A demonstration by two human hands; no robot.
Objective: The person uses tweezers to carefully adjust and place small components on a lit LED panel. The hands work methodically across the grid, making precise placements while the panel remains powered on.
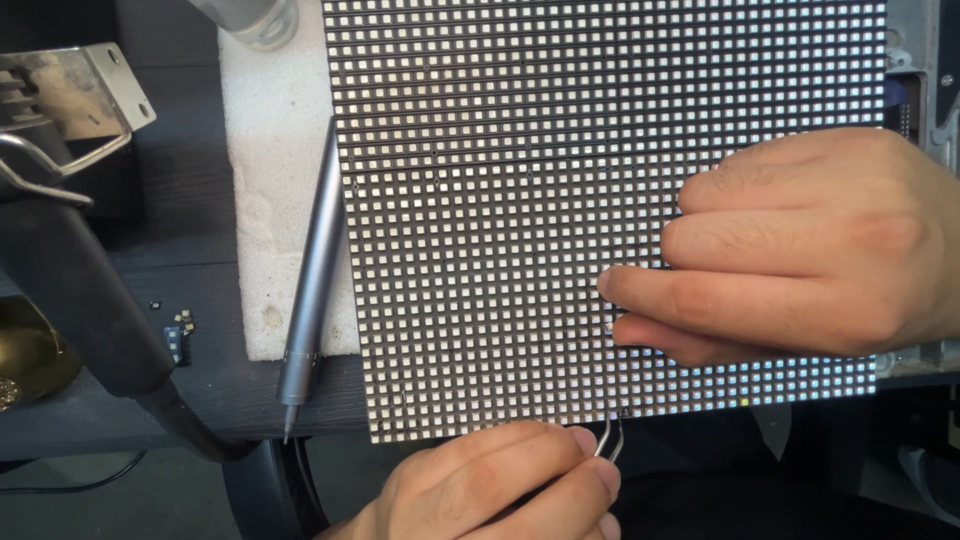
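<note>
A large LED matrix panel (500, 230) with rows of small square pixels lies flat on white foam (275, 200). My right hand (800, 250) comes in from the right and rests on the panel's lower right part. Its forefinger and thumb are pinched together at a spot on the pixel grid; I cannot tell if anything is between them. My left hand (490, 485) is below the panel's near edge, closed around thin metal tweezers (610, 440). The tweezers' looped end shows just under that edge.
A grey pen-shaped tool (312, 270) lies along the panel's left edge, tip toward me. A thick black hose (90, 300) and a metal bracket (75, 90) sit at the left on the dark table. Tiny loose components (180, 330) lie near the foam.
</note>
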